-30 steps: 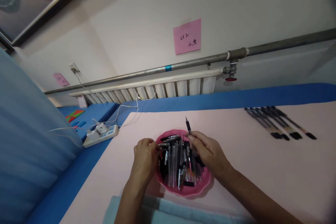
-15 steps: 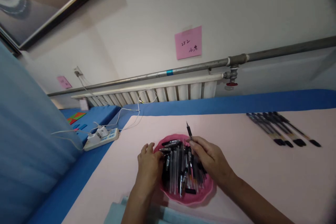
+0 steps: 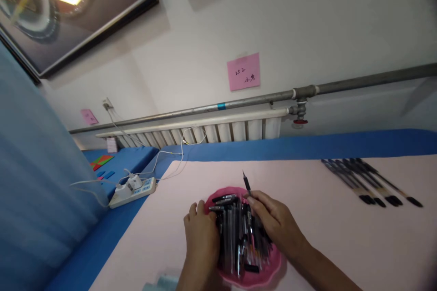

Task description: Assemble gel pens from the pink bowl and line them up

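A pink scalloped bowl (image 3: 273,273) holds a pile of black and clear pens (image 3: 235,236), lying mostly lengthwise. At its left rim is my left hand (image 3: 201,236), its fingers apart and its thumb over the pens at the edge. Part of that thumb's contact is hidden, and I see nothing held there. My right hand (image 3: 273,218) pinches a pen (image 3: 246,183) with a dark grip, its bare tip pointing up above the bowl's far rim.
Several black-tipped brushes (image 3: 372,182) lie on the pink table cover (image 3: 153,232) at right. A power strip (image 3: 133,191) with plugs and white cables is at left. Light-blue cloth (image 3: 162,283) is at the front edge, a blue curtain (image 3: 44,168) far left. Behind are a radiator (image 3: 221,132) and pipe.
The view has tilted upward, so everything sits lower in the picture. My left hand covers slightly more of the bowl's left side. The pen stays pinched in my right hand.
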{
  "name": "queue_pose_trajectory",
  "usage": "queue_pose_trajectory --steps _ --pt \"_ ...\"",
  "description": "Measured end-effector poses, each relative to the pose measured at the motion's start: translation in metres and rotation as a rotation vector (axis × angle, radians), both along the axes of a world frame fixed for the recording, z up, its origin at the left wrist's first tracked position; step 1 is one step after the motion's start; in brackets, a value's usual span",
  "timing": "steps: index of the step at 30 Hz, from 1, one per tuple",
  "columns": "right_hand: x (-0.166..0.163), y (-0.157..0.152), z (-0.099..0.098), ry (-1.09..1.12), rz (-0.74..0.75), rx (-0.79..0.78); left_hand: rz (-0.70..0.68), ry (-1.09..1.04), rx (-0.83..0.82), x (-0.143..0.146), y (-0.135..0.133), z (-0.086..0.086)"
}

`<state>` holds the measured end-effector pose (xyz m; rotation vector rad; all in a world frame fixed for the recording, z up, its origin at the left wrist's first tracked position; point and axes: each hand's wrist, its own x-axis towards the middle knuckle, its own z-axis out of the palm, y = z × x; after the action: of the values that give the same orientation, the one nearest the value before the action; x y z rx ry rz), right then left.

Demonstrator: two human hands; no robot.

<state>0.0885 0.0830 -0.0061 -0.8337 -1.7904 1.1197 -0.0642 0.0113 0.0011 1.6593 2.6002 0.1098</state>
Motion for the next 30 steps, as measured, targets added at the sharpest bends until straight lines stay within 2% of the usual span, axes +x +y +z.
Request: queue_pose_trajectory --steps 9,12,13,15,18,19,21,25,30 --pt "-0.002 -0.002 -0.003 -0.033 0.015 0.077 0.044 -0.219 0.212 -0.004 0.001 -0.01" --pt "-0.002 -0.003 -0.004 -0.045 0.026 0.11 0.056 -0.324 0.422 -0.01 0.0 -0.008" --pt "-0.002 -0.003 -0.004 -0.055 0.035 0.128 0.062 -0.416 0.52 -0.012 0.0 -0.005" --pt "-0.001 -0.005 -0.003 -0.096 0.084 0.19 0.082 -0.767 0.669 -0.015 -0.001 0.003" --pt "-0.002 -0.01 0.0 -0.176 0.203 0.323 0.185 -1.419 0.742 -0.019 -0.004 0.016" --pt "-0.002 -0.012 0.001 -0.195 0.239 0.361 0.224 -1.57 0.755 -0.019 -0.005 0.019" --pt "-0.004 -0.016 0.003 -0.216 0.287 0.408 0.281 -1.739 0.782 -0.02 -0.006 0.024" --pt "-0.007 -0.021 0.002 -0.213 0.314 0.444 0.294 -1.847 0.788 -0.018 -0.007 0.028" --pt "-0.007 -0.022 0.003 -0.198 0.313 0.415 0.256 -1.813 0.753 -0.015 -0.007 0.028"
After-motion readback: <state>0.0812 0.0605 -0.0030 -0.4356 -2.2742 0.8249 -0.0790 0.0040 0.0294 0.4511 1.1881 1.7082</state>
